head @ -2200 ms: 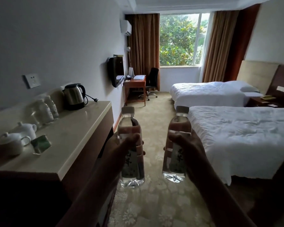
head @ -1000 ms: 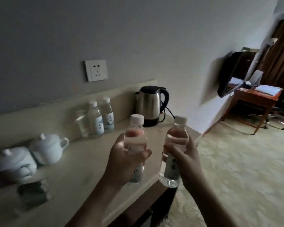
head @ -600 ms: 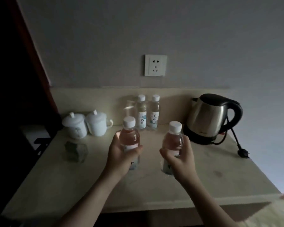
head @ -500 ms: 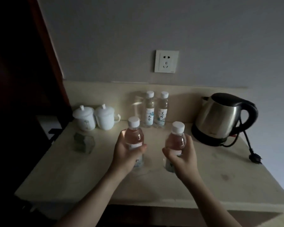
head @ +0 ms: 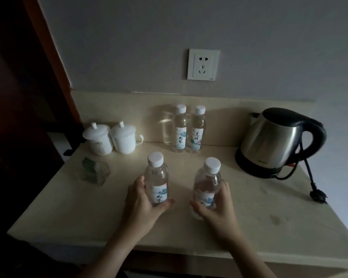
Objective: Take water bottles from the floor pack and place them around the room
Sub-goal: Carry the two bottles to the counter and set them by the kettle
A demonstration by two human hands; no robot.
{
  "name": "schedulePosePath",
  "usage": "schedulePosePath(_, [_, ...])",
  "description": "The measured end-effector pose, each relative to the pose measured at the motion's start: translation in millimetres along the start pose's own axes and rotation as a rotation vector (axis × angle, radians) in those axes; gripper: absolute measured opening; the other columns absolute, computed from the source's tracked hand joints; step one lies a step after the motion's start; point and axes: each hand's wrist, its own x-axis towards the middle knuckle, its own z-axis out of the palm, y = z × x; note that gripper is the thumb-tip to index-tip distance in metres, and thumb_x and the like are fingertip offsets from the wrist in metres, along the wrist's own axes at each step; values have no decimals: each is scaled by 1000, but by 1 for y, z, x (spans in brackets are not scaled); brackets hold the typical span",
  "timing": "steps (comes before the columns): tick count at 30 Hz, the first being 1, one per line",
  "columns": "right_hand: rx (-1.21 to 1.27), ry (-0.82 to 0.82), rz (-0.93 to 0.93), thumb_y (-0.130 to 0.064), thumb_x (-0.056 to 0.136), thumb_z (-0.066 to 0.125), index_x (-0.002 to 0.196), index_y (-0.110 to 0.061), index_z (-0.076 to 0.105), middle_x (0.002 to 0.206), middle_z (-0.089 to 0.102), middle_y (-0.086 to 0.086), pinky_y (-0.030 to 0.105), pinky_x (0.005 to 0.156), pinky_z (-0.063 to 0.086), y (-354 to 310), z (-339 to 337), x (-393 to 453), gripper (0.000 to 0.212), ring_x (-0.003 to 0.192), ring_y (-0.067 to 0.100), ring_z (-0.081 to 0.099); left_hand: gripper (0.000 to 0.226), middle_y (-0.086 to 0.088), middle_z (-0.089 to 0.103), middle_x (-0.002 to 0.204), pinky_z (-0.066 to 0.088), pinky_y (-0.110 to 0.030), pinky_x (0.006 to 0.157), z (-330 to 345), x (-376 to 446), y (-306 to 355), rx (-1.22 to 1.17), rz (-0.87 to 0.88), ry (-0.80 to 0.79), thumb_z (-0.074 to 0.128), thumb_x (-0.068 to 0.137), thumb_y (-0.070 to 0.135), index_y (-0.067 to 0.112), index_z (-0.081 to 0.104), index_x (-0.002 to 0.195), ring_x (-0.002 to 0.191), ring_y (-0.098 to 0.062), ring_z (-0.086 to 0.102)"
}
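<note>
Your left hand (head: 143,199) wraps the left bottle (head: 157,182) low on its label, and your right hand (head: 217,203) wraps the right bottle (head: 207,185) the same way; each grip is closed around its bottle. Both stand upright at the near middle of the surface (head: 269,217), bases apparently down on it, though your fingers hide the contact.

Judging from this, these two are about placed: you only need to let go. Two more bottles (head: 188,131) already stand together at the far edge against the backsplash, so this spot looks stocked; other spots in the room may remain, out of view.

The bottles are clear, thin plastic with white ribbed caps and pale paper labels, so they will likely dent if squeezed. The surface is smooth, pale stone. To the right sits a brushed-steel kettle (head: 273,141), to the far left two glazed white lidded cups (head: 113,139).
</note>
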Motion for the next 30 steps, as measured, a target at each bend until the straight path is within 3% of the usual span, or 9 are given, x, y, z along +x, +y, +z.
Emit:
schedulePosePath(3, [-112, -26, 50, -45, 64, 80, 114, -38, 59, 112, 57, -20, 27, 87, 55, 9, -10, 2, 55, 103, 2, 62, 74, -2, 66, 95, 55, -38, 75, -2, 2, -4, 164, 6, 26, 77, 55, 64, 22, 52, 110, 90, -24, 65])
schedulePosePath(6, [-174, 24, 118, -45, 62, 83, 103, -36, 59, 100, 70, -11, 36, 78, 58, 18, -11, 18, 49, 90, 3, 68, 68, 1, 71, 94, 58, -40, 73, 5, 27, -8, 185, -14, 20, 74, 57, 69, 27, 51, 106, 85, -22, 69])
schedulePosePath(10, [-203, 150, 153, -31, 68, 87, 105, -36, 51, 95, 70, -19, 17, 65, 49, 22, -11, 56, 52, 82, -7, 65, 79, -11, 72, 100, 57, -42, 74, 23, 72, -3, 218, -62, 118, 78, 57, 64, 16, 49, 112, 90, -34, 69])
schedulePosePath(12, [-204, 204, 169, -30, 70, 86, 118, -35, 46, 96, 65, -24, 16, 66, 48, 23, -12, 77, 63, 84, -8, 63, 81, -13, 71, 105, 57, -43, 76, 33, 94, 0, 205, -95, 123, 79, 59, 64, 15, 46, 115, 93, -37, 68])
schedulePosePath(16, [-216, 283, 184, -33, 73, 82, 114, -35, 48, 98, 67, -16, 34, 75, 55, 37, -12, 117, 54, 88, 5, 66, 70, -11, 73, 105, 56, -42, 76, 49, 130, 4, 165, -105, 140, 83, 62, 57, 17, 48, 107, 93, -37, 69])
schedulePosePath(20, [-210, 303, 187, -34, 73, 81, 115, -33, 55, 99, 71, -12, 26, 68, 52, 50, -13, 148, 49, 85, 5, 68, 60, -7, 74, 101, 54, -37, 71, 59, 157, 3, 104, -153, 154, 89, 58, 51, 23, 47, 92, 91, -31, 70])
schedulePosePath(24, [-210, 306, 173, -31, 74, 82, 116, -33, 57, 96, 71, -14, 20, 65, 47, 56, -15, 169, 49, 82, -5, 64, 61, -7, 74, 100, 47, -32, 67, 64, 174, -4, 77, -151, 180, 91, 58, 48, 23, 46, 91, 90, -29, 70])
schedulePosePath(30, [-175, 270, 196, -30, 74, 83, 120, -38, 53, 101, 69, -21, 25, 77, 52, 62, -16, 186, 55, 87, -10, 63, 59, -6, 72, 101, 49, -34, 71, 68, 185, -8, 67, -155, 176, 89, 60, 48, 21, 47, 92, 92, -30, 69])
